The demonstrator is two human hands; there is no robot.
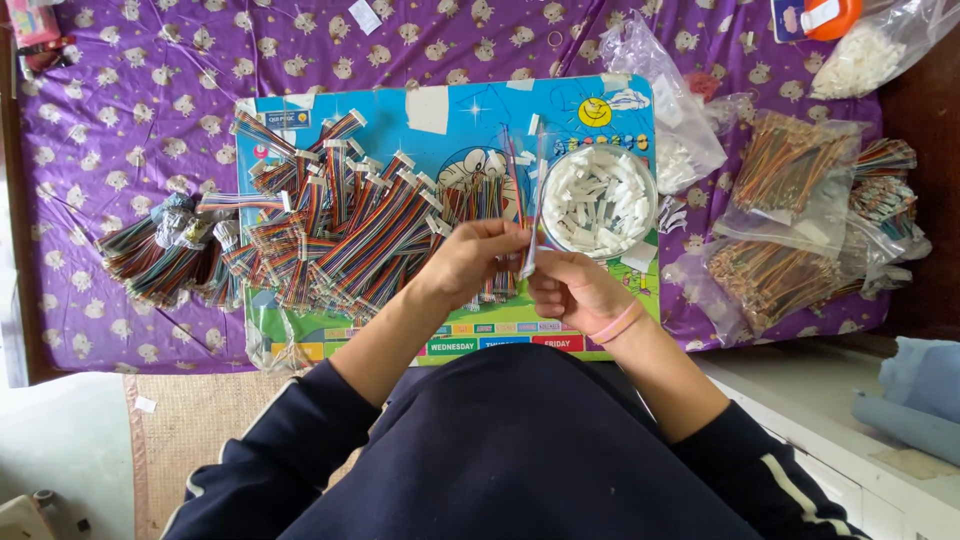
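My left hand (pixel 470 262) and my right hand (pixel 572 288) meet over a blue cartoon board (pixel 450 115), both pinching one thin multicoloured ribbon cable (pixel 527 235) held upright between them. The left fingers grip its upper part, the right fingers its lower end. A heap of finished rainbow ribbon cables with white connectors (pixel 340 225) lies just left of my hands. A round clear bowl of white plastic connectors (pixel 598 200) sits just behind my right hand.
A purple patterned cloth (pixel 120 130) covers the surface. More cable bundles (pixel 165 250) lie at the left. Clear bags of cables (pixel 790 215) and of white connectors (pixel 865 55) lie at the right. A woven mat (pixel 200 420) is at the lower left.
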